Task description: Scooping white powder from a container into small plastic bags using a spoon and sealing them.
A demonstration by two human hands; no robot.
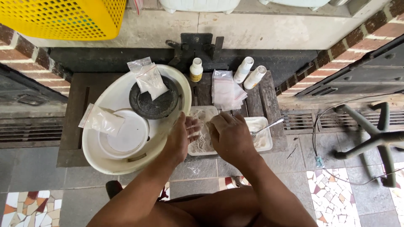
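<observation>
Both my hands are down in a small white rectangular tray (205,111) of white powder on a low dark wooden stand (85,90). My left hand (182,136) is dusted with powder, its fingers curled over the tray's left side. My right hand (229,135) covers the tray's right side, fingers bent into the powder. Whether either hand grips anything is hidden. A second white tray (266,141) beside my right hand holds a metal spoon (269,125).
A large white basin (110,94) at left holds a dark bowl (158,105), a white lid (126,136) and bags of white powder (150,80). Three white bottles (243,69) and clear bags (225,90) stand behind. A yellow perforated crate (63,17) sits top left; a metal stand (374,138) with cable is right.
</observation>
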